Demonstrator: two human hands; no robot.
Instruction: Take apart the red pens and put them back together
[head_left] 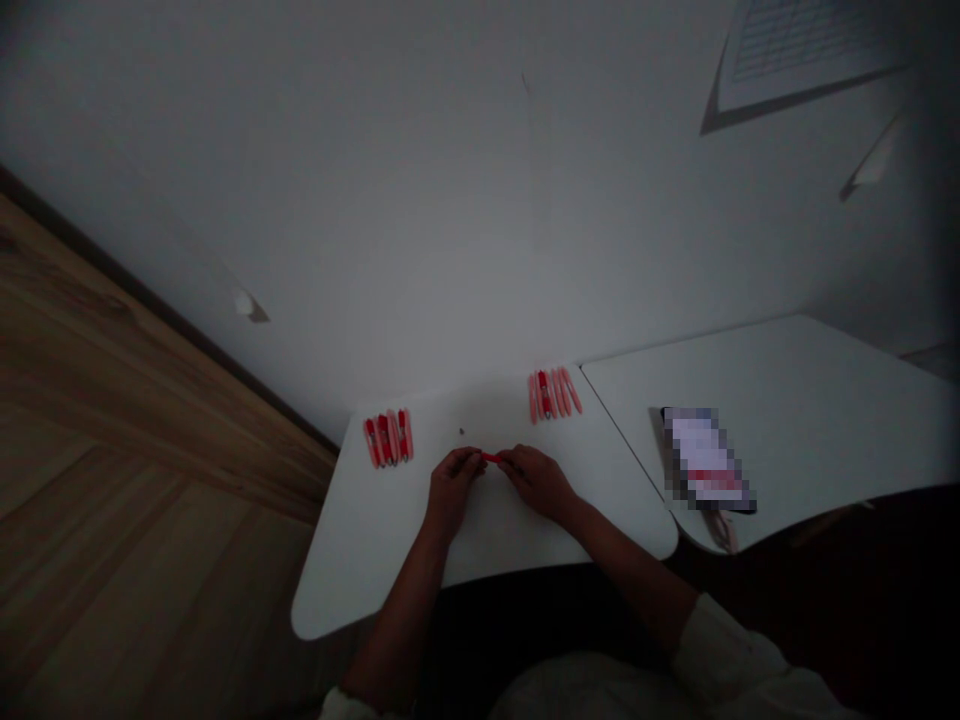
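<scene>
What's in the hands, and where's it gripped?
A small red rod-shaped piece, held between the left hand and right hand, one at each end. Fingers hide both ends; only its middle shows.

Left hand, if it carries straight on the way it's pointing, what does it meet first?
The red piece, which seems already in contact at the fingertips of the left hand. Just past it is the right hand, though depth is hard to judge here.
</scene>
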